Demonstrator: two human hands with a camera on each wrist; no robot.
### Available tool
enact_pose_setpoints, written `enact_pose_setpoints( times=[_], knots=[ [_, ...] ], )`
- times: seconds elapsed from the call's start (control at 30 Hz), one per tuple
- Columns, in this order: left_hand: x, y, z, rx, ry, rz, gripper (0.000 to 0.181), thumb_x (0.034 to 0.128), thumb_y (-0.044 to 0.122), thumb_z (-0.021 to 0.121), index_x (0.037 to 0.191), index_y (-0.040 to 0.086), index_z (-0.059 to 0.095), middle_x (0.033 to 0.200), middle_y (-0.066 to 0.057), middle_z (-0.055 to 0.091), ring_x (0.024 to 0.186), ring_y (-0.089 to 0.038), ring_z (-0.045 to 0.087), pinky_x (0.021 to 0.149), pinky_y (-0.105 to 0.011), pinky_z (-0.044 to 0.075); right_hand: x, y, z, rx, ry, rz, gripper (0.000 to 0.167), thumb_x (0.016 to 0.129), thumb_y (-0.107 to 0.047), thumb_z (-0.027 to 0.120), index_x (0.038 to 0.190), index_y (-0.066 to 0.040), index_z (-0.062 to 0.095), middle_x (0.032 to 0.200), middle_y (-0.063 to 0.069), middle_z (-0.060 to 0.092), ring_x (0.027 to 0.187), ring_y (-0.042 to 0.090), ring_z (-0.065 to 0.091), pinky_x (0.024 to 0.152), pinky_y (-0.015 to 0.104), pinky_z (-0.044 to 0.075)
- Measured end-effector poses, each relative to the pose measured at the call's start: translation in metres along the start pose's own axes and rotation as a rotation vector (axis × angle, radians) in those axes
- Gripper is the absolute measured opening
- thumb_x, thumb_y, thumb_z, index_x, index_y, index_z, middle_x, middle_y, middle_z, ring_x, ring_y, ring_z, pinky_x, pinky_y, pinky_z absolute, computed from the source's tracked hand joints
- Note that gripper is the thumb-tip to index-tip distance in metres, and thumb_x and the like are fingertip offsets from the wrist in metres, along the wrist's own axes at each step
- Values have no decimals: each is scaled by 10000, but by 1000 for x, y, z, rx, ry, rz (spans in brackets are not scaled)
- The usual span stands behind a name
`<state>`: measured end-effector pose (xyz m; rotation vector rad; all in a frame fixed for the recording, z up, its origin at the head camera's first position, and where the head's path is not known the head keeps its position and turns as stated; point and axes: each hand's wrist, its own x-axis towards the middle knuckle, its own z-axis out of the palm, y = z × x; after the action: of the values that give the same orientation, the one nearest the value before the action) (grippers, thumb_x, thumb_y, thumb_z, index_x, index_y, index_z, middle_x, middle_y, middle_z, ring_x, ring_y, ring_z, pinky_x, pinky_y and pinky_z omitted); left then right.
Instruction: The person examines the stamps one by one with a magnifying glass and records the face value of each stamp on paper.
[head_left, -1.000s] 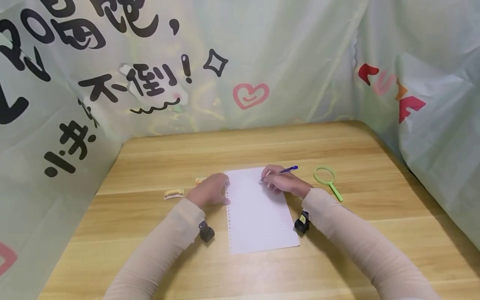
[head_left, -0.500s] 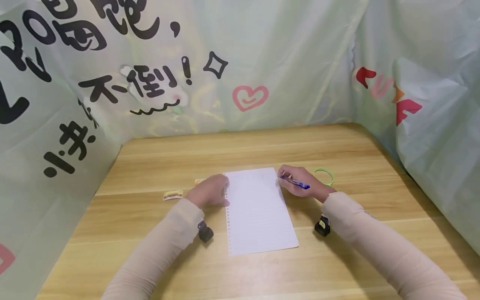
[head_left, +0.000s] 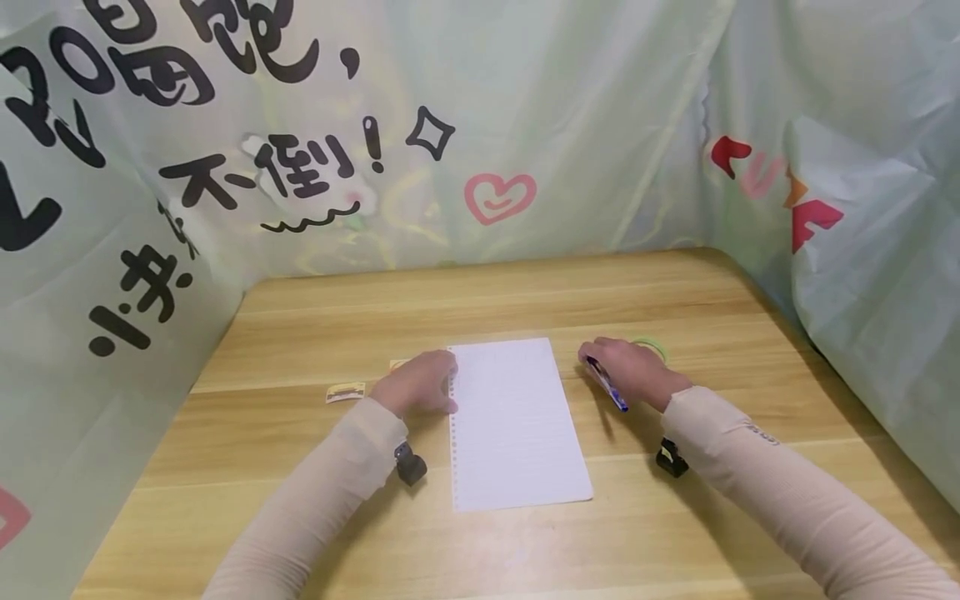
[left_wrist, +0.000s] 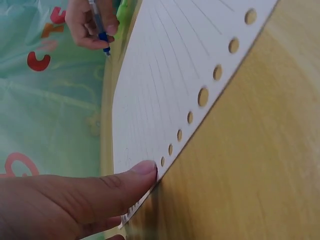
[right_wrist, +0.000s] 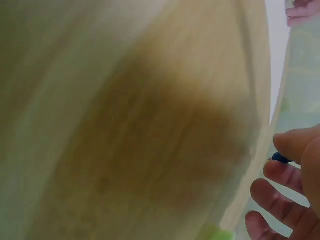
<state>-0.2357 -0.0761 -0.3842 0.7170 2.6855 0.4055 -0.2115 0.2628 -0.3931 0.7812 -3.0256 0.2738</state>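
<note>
A white lined sheet of loose-leaf paper (head_left: pixel 517 425), with punched holes down its left side, lies on the wooden table. My left hand (head_left: pixel 417 383) rests at that holed edge. In the left wrist view its thumb (left_wrist: pixel 120 192) lies straight against the paper's margin. To the right of the sheet, apart from it, my right hand (head_left: pixel 626 367) holds a blue pen (head_left: pixel 609 386) above the table. The pen's tip end shows between the fingers in the left wrist view. Behind the right hand, a green magnifying glass (head_left: pixel 651 343) is mostly hidden.
A small yellowish paper piece (head_left: pixel 345 392) lies left of the left hand, and another (head_left: pixel 397 364) is partly covered by it. A printed cloth curtain (head_left: pixel 585 125) surrounds the back and sides of the wooden table (head_left: pixel 337 325).
My right hand has moved off the sheet to the right with the pen, which has swung to point its rear end toward me. It now covers most of the magnifying glass. The left hand stays put.
</note>
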Motion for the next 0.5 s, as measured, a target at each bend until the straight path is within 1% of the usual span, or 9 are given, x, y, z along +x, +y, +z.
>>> enact_pose_setpoints(
  times=[0.13,0.23,0.33,0.43,0.5],
  knots=[
    [0,0,2,14,-2,1,374,744,199,833,964,68,561,835,-31,529,760,-200,510,710,-337,460,0,3,6,-59,0,-15,234,893,36,600,1025,-156,618,851,-10,583,686,143,561,499,305,465],
    [-1,1,2,11,2,-5,362,768,199,812,999,59,571,862,-46,550,783,-211,529,724,-346,473,1,5,11,-101,26,-45,157,929,-38,587,1028,-147,641,842,2,608,674,148,589,493,297,464],
    [-4,0,1,27,28,6,413,805,207,773,1128,22,593,1023,-98,608,922,-250,577,838,-379,490,1,6,13,-132,58,-74,136,929,-61,600,1037,-124,653,841,23,625,677,179,622,479,296,465],
    [-8,-2,-1,64,75,26,501,840,210,724,1272,16,560,1228,-138,585,1119,-285,552,991,-409,432,0,7,12,-152,74,-81,144,915,-38,609,1024,-122,652,829,32,622,670,202,627,471,303,464],
    [-12,-4,-1,87,114,43,473,859,197,692,1279,21,562,1272,-142,572,1176,-302,528,1025,-421,404,0,7,12,-169,79,-90,162,903,-17,616,1019,-121,660,836,46,629,678,222,632,485,316,481]
  ],
)
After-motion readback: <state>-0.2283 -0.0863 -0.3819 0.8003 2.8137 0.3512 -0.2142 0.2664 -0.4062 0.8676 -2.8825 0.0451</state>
